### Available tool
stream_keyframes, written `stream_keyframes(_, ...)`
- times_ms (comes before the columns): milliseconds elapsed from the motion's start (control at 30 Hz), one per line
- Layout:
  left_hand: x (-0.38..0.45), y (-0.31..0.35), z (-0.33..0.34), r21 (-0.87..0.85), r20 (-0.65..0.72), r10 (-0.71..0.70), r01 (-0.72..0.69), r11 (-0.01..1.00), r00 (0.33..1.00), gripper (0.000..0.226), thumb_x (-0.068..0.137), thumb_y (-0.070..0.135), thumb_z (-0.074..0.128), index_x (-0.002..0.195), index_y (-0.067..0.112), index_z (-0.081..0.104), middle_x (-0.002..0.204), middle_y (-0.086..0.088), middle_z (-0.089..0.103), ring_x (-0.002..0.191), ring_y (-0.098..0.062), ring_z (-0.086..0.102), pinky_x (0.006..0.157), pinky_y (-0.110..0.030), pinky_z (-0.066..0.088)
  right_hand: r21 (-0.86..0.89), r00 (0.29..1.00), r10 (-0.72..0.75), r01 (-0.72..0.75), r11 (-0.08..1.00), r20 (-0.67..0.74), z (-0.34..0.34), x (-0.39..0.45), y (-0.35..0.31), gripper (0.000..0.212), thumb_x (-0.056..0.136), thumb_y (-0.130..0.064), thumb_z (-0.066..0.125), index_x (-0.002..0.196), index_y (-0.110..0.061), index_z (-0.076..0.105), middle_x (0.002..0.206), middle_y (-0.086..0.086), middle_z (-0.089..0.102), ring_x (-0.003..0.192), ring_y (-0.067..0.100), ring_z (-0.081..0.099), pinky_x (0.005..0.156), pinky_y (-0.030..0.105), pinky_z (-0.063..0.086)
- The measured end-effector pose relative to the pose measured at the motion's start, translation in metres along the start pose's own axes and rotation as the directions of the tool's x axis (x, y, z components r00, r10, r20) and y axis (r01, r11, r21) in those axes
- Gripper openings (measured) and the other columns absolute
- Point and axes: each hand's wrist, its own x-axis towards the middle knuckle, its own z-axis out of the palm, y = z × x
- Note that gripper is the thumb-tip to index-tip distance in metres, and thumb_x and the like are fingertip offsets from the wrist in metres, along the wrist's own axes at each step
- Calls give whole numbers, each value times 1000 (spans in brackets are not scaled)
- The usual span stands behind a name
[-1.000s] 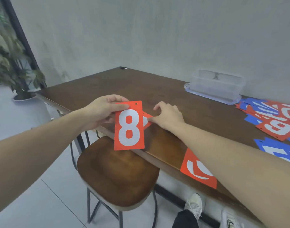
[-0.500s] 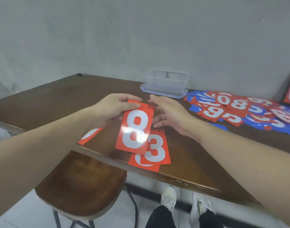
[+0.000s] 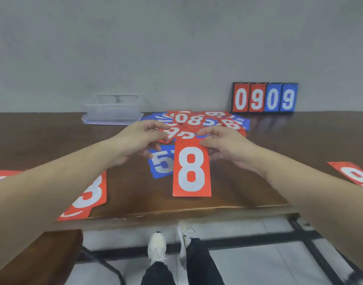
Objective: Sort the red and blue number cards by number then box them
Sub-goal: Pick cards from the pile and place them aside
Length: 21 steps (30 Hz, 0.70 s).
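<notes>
Both forearms reach fwd over the table (image 3: pixel 258 182), hands meeting mid-frame. R hand (image 3: pixel 228 149) pinches the top right corner of the red 8 (image 3: pixel 191 168) — thumb on its face, fingers behind. The 8 hangs upright above the table, partly covering a blue 5 (image 3: pixel 159 164). L hand (image 3: pixel 138 138) — fingers curled, at the card pile (image 3: pixel 197 120); can't tell if it grips anything. Box (image 3: pixel 114 110) far left of pile. Red 3 (image 3: pixel 92 194) under L forearm.

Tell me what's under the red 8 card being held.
The red 8 card, pinched by the right hand, overlaps a blue 5 card on the table. The blue card's right part is hidden.
</notes>
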Motion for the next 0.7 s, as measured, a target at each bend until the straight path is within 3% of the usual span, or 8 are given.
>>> stream_keyframes(233,40,20,108,58,160,38,-48,997,986,22,98,23,62,118,33,63,104,3,74,73,-12,65,50,-27,49,-128,958,57,-96,987,-281,-130,-57,62,15,98,-12,64,105,-23,69,87,0,74,72,12,64,60,26,46)
stream_keyframes(367,58,34,163,79,224,55,-74,994,973,22,100,24,60,120,33,60,104,3,74,69,-9,63,49,-25,48,-156,911,52,-126,980,-409,-189,-79,94,18,96,-6,64,98,-23,69,89,1,72,64,9,60,57,24,43)
stream_keyframes(533,76,48,217,145,336,61,-116,983,940,22,102,25,57,122,31,61,107,4,72,72,-10,64,51,-22,49,-359,879,12,-208,910,-476,-240,-96,120,23,95,-6,61,96,-27,70,92,-2,72,78,10,64,66,20,46)
stream_keyframes(700,93,54,249,201,385,60,-147,968,921,20,102,26,56,120,30,62,108,4,71,72,-8,65,53,-21,50,-493,878,-28,-241,836,-478,-267,-87,136,28,92,-5,56,92,-31,68,92,-3,70,81,14,62,66,19,45)
